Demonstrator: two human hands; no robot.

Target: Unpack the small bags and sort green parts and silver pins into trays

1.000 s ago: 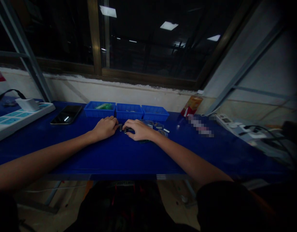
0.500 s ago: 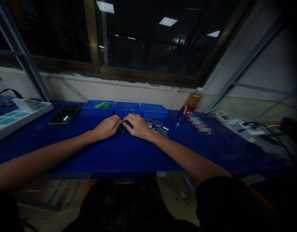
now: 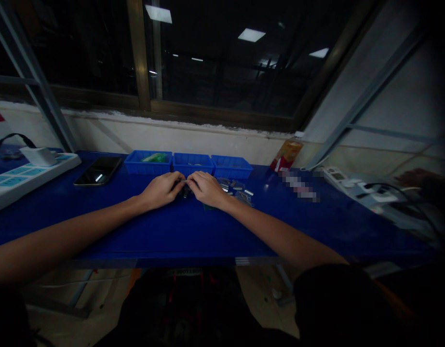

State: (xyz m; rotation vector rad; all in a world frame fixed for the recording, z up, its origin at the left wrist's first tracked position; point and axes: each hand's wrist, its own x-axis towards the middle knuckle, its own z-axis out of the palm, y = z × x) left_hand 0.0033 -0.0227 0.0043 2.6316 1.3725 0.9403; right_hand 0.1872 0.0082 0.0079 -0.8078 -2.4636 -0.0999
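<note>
Over the middle of the blue table my left hand (image 3: 162,189) and my right hand (image 3: 207,188) meet fingertip to fingertip. Both are closed in a pinch. A thin pale glint shows between them, too small to name and mostly covered by the fingers. Right under the fingertips are small dark parts (image 3: 186,192), partly hidden. Beside my right hand lie several small shiny metal pieces (image 3: 248,192) and clear plastic bags (image 3: 243,197).
Three blue bins (image 3: 232,166) line the table's back, the left one holding a green bag (image 3: 155,158). A phone (image 3: 98,170) and power strip (image 3: 34,171) lie left. Rightward are a drink bottle (image 3: 288,154), another power strip (image 3: 356,185) and another person's hand (image 3: 413,177).
My fingers have shifted slightly around the small piece, and the fingertips are now closer together. At the far right, another person's hand has come into clearer view.
</note>
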